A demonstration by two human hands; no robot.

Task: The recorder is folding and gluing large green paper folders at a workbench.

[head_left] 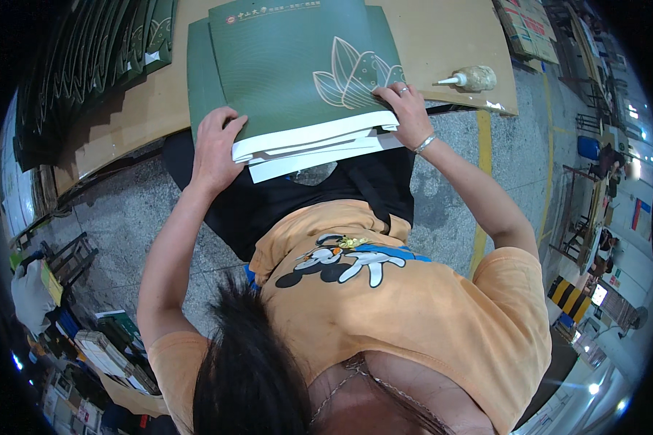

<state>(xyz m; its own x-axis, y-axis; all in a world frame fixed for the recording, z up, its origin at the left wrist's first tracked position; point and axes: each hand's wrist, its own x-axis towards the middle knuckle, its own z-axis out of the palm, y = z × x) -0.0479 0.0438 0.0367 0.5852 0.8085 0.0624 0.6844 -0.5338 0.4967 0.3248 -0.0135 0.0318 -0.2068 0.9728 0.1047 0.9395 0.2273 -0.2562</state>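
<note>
A green paper bag [279, 69] with a pale leaf pattern lies flat at the near edge of the table, on top of another green sheet or bag [199, 72]. Its near end is folded into white flaps [297, 165] that hang over the edge toward my lap. My left hand [218, 148] is closed on the left corner of this end, thumb on top. At the right corner, my right hand [408, 116] grips the same end, fingers curled over the upper face. The undersides of both grips are hidden.
Many finished-looking green bags [101, 65] stand packed in a row at the left of the brown table [450, 32]. A squeeze bottle [477, 77] with a white nozzle lies at the right. Bundled cartons [526, 29] stand beyond the table's right edge.
</note>
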